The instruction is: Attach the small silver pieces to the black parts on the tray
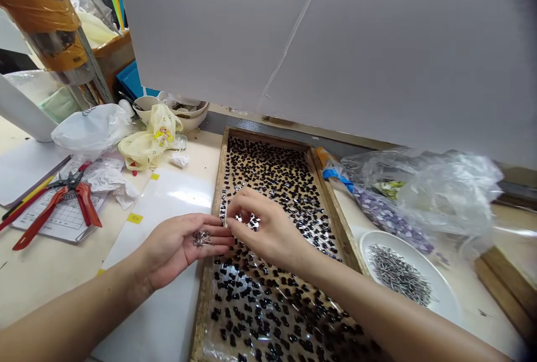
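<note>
My left hand (178, 245) lies palm up beside the wooden tray (208, 279), fingers loosely curled around a small heap of thin metal pins (202, 238). My right hand (262, 226) hovers over the tray's left part, thumb and forefinger pinched on a single pin at the tips of my left fingers. The tray holds a shiny sheet covered with several rows of small black pieces (280, 176).
A white dish of metal pins (398, 275) sits right of the tray, with clear plastic bags (436, 191) behind it. Red-handled pliers (62, 200) lie on a paper at the left, near crumpled bags, bowls (184, 110) and a grey board at the back.
</note>
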{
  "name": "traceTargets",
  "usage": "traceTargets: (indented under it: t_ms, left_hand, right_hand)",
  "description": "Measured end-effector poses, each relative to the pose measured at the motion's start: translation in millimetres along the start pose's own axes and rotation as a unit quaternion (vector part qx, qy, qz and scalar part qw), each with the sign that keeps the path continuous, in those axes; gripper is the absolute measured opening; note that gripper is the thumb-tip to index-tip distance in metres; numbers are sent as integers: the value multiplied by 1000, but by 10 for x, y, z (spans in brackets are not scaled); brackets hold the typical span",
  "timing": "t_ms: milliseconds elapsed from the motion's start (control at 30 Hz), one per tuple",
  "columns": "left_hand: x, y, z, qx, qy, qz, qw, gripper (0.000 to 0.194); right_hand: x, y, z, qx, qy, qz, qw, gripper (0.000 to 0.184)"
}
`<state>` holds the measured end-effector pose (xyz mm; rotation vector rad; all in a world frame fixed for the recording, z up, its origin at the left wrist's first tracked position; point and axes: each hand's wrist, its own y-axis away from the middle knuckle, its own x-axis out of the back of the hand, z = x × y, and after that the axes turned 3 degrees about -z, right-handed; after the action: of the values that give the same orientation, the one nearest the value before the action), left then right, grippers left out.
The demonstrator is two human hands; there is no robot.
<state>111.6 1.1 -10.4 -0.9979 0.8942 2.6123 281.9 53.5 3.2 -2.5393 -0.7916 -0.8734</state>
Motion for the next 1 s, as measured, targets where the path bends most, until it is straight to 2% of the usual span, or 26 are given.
traceTargets:
  t_ms: [100, 167, 267, 333, 567, 1000]
  left_hand:
    - [-12, 11, 26, 17, -6, 13, 1000, 23]
    - [-22, 19, 40, 27, -17, 21, 999, 23]
    - [-28, 26, 48, 36, -35, 26, 998, 24]
    - [-29, 24, 47, 35, -48, 30, 998, 24]
    - [-39, 10, 53, 40, -80, 31, 995, 21]
    - [-3, -10, 40, 57, -106, 33, 992, 14]
  right_hand:
    - [186, 22, 146, -4, 69, 7, 998, 13]
    - [280, 36, 267, 0, 150, -1, 989, 11]
    - [336, 51, 433, 22, 270, -27, 962, 14]
    - [318, 50, 508, 43, 309, -42, 949, 16]
    - [188, -16, 569, 78, 342, -54, 935, 19]
    - [225, -16, 638, 62, 382, -75, 919, 17]
